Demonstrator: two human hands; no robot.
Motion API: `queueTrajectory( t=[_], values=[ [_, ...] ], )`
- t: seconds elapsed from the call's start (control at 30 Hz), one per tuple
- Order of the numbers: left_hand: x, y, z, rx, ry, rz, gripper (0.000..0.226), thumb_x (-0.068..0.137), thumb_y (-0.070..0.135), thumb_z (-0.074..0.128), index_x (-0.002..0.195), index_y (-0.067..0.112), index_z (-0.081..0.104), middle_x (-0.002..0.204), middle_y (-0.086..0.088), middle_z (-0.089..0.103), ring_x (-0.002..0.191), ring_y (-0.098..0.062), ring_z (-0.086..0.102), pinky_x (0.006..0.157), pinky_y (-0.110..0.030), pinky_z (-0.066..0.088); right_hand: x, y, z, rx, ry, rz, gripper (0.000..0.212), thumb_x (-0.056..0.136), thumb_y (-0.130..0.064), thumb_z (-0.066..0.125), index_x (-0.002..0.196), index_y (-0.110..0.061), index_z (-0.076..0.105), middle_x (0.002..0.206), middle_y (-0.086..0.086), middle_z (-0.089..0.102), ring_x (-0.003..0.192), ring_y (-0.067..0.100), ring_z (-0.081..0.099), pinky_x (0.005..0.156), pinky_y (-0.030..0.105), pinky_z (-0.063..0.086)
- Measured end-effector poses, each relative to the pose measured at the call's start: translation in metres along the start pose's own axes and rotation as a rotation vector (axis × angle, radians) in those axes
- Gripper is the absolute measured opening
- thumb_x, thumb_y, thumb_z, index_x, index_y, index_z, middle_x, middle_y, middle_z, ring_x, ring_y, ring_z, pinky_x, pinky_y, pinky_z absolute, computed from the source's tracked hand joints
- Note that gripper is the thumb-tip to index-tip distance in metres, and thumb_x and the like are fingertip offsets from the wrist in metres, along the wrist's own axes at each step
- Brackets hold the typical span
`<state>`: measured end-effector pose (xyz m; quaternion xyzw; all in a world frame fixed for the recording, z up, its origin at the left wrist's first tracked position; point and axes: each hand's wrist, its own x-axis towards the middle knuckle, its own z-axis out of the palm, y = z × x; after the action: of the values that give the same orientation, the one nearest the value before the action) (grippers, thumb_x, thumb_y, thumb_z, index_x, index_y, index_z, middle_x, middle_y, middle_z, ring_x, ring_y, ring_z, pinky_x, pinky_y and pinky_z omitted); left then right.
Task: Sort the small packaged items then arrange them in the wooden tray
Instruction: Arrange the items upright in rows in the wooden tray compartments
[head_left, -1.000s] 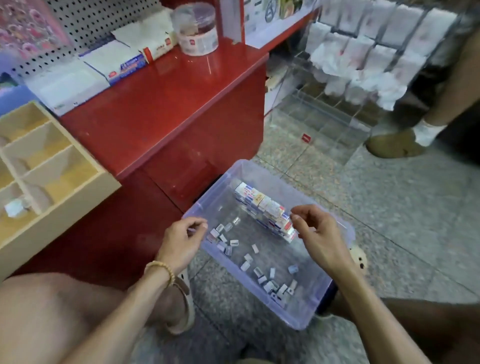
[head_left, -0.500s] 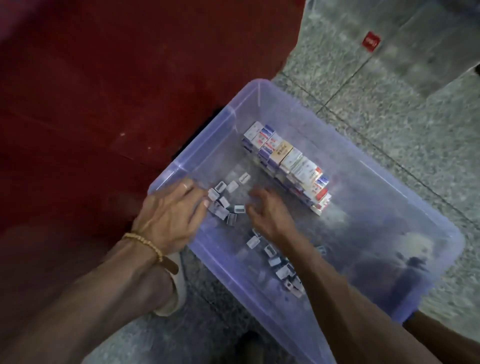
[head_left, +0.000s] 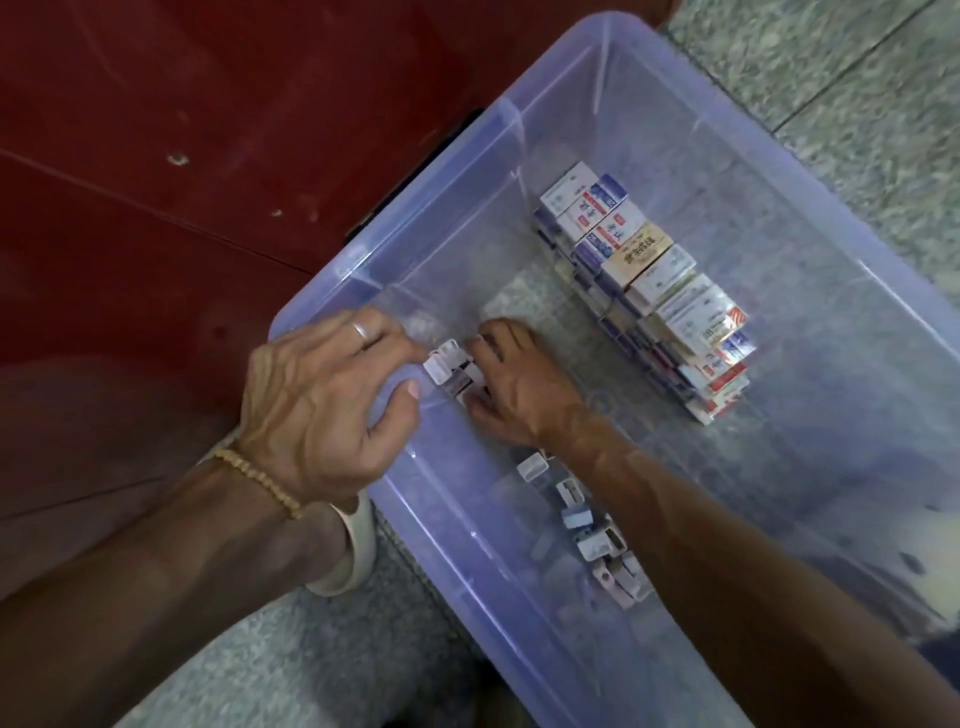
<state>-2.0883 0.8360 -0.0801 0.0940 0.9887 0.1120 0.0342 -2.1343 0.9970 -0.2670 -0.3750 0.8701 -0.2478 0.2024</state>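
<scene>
Down in the clear bin (head_left: 519, 130), the left hand (head_left: 322, 400) and right hand (head_left: 519, 384) pinch a clump of little packs (head_left: 454, 371) between curled fingers. More little packs (head_left: 587, 525) lie near the right arm, and a row of boxes (head_left: 644, 291) stands further back

Both hands reach into a clear plastic bin (head_left: 519, 119) on the floor: the left hand (head_left: 322, 400) and right hand (head_left: 519, 384) pinch a small cluster of tiny packets (head_left: 452, 371) between their fingertips. A stacked row of boxes (head_left: 649, 291) lies farther right, and loose packets (head_left: 587, 525) trail nearer, beside the right forearm.
</scene>
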Motion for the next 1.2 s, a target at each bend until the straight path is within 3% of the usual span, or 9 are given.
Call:
queueTrajectory(
  t=[0.13, 0.37, 0.47, 0.57, 0.73, 0.9, 1.0, 1.1, 1.2],
  values=[
    [0.0, 0.002, 0.0, -0.009, -0.024, -0.026, 0.029, 0.084, 0.029, 0.047, 0.095, 0.017, 0.071, 0.092, 0.0, 0.067, 0.076, -0.021, 0.062, 0.059, -0.033, 0.047, 0.014, -0.001, 0.0, -0.123, -0.018, -0.212, 0.059, 0.08, -0.036, 0.054, 0.137, -0.019, 0.057, 0.13, 0.013, 0.057, 0.116, 0.035, 0.051, 0.093, 0.044, 0.038],
    [0.0, 0.001, 0.0, 0.026, -0.051, -0.036, 0.034, 0.084, 0.032, 0.045, 0.095, 0.015, 0.071, 0.094, 0.001, 0.067, 0.073, -0.021, 0.06, 0.062, -0.027, 0.036, -0.021, 0.026, 0.005, -0.243, 0.002, -0.365, 0.046, 0.093, -0.038, 0.053, 0.134, -0.016, 0.059, 0.132, 0.016, 0.058, 0.118, 0.038, 0.053, 0.1, 0.049, 0.041],
    [-0.001, 0.002, 0.001, 0.016, -0.034, -0.044, 0.034, 0.083, 0.032, 0.045, 0.095, 0.015, 0.072, 0.094, 0.001, 0.067, 0.076, -0.022, 0.062, 0.063, -0.026, 0.033, -0.04, 0.035, 0.006, -0.266, -0.023, -0.345, 0.059, 0.088, -0.045, 0.052, 0.14, -0.019, 0.053, 0.14, 0.02, 0.052, 0.129, 0.043, 0.046, 0.106, 0.058, 0.039],
    [-0.001, 0.004, 0.001, 0.018, -0.02, -0.05, 0.033, 0.084, 0.032, 0.045, 0.095, 0.016, 0.071, 0.093, 0.001, 0.067, 0.077, -0.023, 0.062, 0.062, -0.027, 0.035, -0.046, 0.038, 0.009, -0.321, -0.066, -0.334, 0.073, 0.076, -0.056, 0.059, 0.143, -0.028, 0.048, 0.152, 0.021, 0.042, 0.14, 0.046, 0.034, 0.111, 0.067, 0.025],
    [-0.002, 0.005, 0.002, 0.019, -0.013, -0.041, 0.032, 0.084, 0.033, 0.046, 0.095, 0.016, 0.071, 0.094, 0.001, 0.067, 0.077, -0.024, 0.063, 0.06, -0.029, 0.039, -0.03, 0.036, 0.007, -0.333, 0.037, -0.283, 0.049, 0.085, -0.04, 0.058, 0.13, -0.021, 0.057, 0.136, 0.016, 0.055, 0.12, 0.039, 0.052, 0.087, 0.05, 0.04],
    [-0.003, 0.005, 0.003, 0.02, -0.016, -0.045, 0.032, 0.084, 0.033, 0.045, 0.094, 0.017, 0.071, 0.092, 0.001, 0.067, 0.076, -0.023, 0.062, 0.058, -0.03, 0.04, -0.032, 0.031, 0.009, -0.318, 0.137, -0.163, 0.022, 0.085, -0.029, 0.059, 0.101, -0.015, 0.064, 0.105, 0.016, 0.059, 0.094, 0.037, 0.054, 0.067, 0.046, 0.049],
    [-0.002, 0.004, 0.002, 0.014, -0.019, -0.047, 0.033, 0.084, 0.034, 0.044, 0.095, 0.017, 0.071, 0.093, 0.001, 0.067, 0.077, -0.024, 0.063, 0.058, -0.032, 0.043, -0.033, 0.027, 0.006, -0.354, 0.098, -0.127, 0.023, 0.078, -0.023, 0.074, 0.097, -0.013, 0.065, 0.1, 0.016, 0.059, 0.089, 0.038, 0.057, 0.059, 0.043, 0.05],
    [-0.002, 0.004, 0.002, 0.014, -0.014, -0.046, 0.033, 0.085, 0.034, 0.044, 0.094, 0.016, 0.071, 0.091, 0.0, 0.067, 0.076, -0.024, 0.063, 0.058, -0.033, 0.044, -0.037, 0.025, 0.004, -0.343, 0.064, -0.11, 0.025, 0.079, -0.023, 0.076, 0.099, -0.011, 0.065, 0.102, 0.021, 0.059, 0.093, 0.043, 0.058, 0.044, 0.038, 0.049],
    [-0.002, 0.003, 0.003, 0.013, -0.01, -0.045, 0.034, 0.084, 0.034, 0.044, 0.094, 0.016, 0.071, 0.09, 0.0, 0.067, 0.076, -0.024, 0.063, 0.058, -0.033, 0.044, -0.043, 0.025, 0.004, -0.319, 0.058, -0.068, 0.029, 0.08, -0.022, 0.076, 0.104, -0.01, 0.065, 0.107, 0.024, 0.058, 0.097, 0.046, 0.057, 0.041, 0.038, 0.049]
  ],
)
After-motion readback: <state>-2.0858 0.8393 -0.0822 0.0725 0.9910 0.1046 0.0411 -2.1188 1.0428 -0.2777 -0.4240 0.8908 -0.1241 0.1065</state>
